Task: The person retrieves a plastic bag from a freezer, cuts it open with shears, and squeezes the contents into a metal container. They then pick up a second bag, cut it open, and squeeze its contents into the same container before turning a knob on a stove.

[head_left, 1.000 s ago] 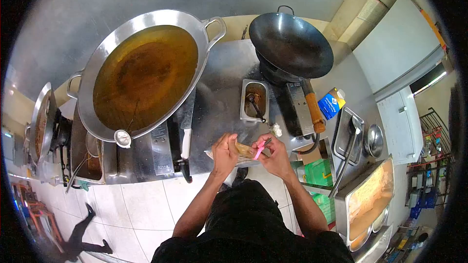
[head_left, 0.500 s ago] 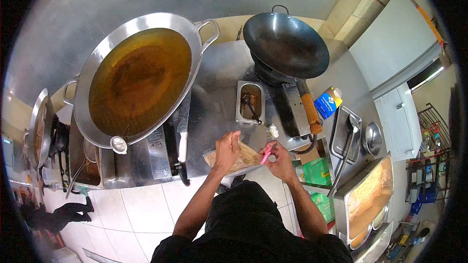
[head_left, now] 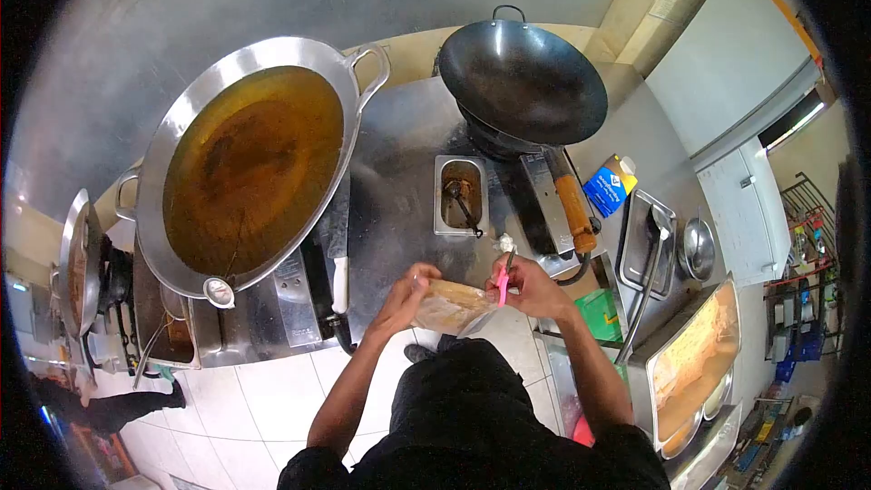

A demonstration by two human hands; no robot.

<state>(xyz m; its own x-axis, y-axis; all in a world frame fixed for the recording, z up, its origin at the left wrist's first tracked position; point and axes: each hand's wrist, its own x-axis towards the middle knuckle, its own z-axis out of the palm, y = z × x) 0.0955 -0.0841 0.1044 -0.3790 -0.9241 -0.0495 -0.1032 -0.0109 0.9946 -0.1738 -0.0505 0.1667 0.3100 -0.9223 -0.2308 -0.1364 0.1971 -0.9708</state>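
Note:
My left hand [head_left: 406,298] grips the left side of a clear plastic bag [head_left: 451,307] with pale brown contents. On the bag's right side, my right hand [head_left: 529,285] is closed on pink-handled scissors [head_left: 504,284], whose dark part points up. The bag hangs at the counter's front edge, above the tiled floor. Beyond it on the steel counter stands a small metal container [head_left: 461,195] with brown sauce and a dark-handled ladle. A crumpled white scrap [head_left: 506,243] lies just past my right hand.
At the left is a large pan of oil [head_left: 254,168], with a knife [head_left: 340,259] beside it. A dark wok [head_left: 524,82] sits at the back right. Further right are a blue carton [head_left: 611,186], a tray [head_left: 632,254] and a tub of orange-brown powder [head_left: 694,354]. Part of another person [head_left: 109,408] shows far left.
The bag has come up and tilted between my hands. My left hand has shifted left and down, and its fingers now hold the bag's edge. The scissors have turned more upright. The view has shifted slightly.

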